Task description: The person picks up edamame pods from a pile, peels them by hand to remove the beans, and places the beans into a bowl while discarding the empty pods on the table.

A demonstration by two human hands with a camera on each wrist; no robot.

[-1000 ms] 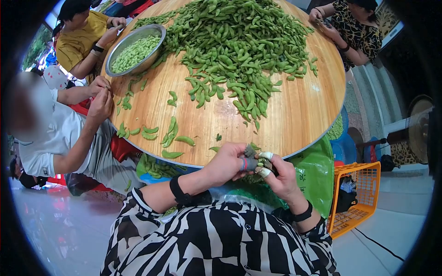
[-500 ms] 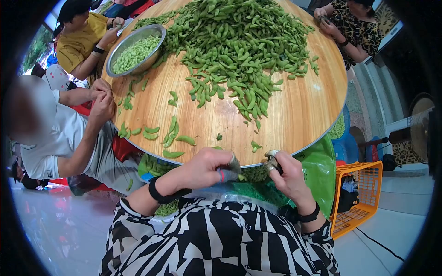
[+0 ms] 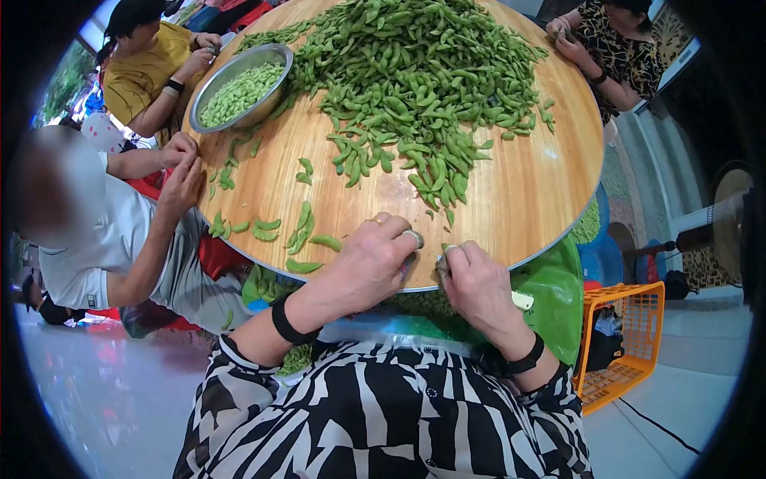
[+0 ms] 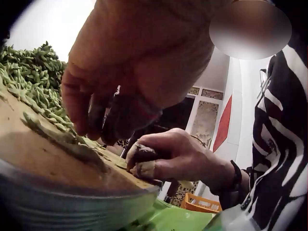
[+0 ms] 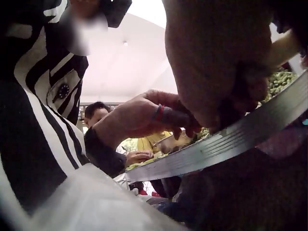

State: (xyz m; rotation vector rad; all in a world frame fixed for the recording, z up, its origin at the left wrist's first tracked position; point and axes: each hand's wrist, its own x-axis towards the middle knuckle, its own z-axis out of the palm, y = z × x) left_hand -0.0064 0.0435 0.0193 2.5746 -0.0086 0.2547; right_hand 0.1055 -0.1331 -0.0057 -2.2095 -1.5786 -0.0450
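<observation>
My left hand (image 3: 371,263) is over the near part of the round table (image 3: 542,191), fingers bent downward; its fingertips are partly hidden, and I cannot tell whether they hold anything. In the left wrist view a green pod (image 4: 65,144) lies on the wood below it. At the table's near edge, my right hand (image 3: 483,291) pinches a small green pod (image 4: 121,164) between thumb and finger. Both hands have wrappings on some fingers. Several loose pods (image 3: 303,227) lie left of my left hand, and a large pod heap (image 3: 415,72) covers the far side.
A metal bowl (image 3: 243,94) of shelled beans stands at the far left. Three people sit around the table. Green plastic (image 3: 550,295) hangs below the near edge, beside an orange crate (image 3: 622,343). A pale green piece (image 3: 523,301) shows beside my right hand.
My hands were together at the edge, then parted. Both have moved forward onto the table's near part, and my right fingers have reached the small pod there.
</observation>
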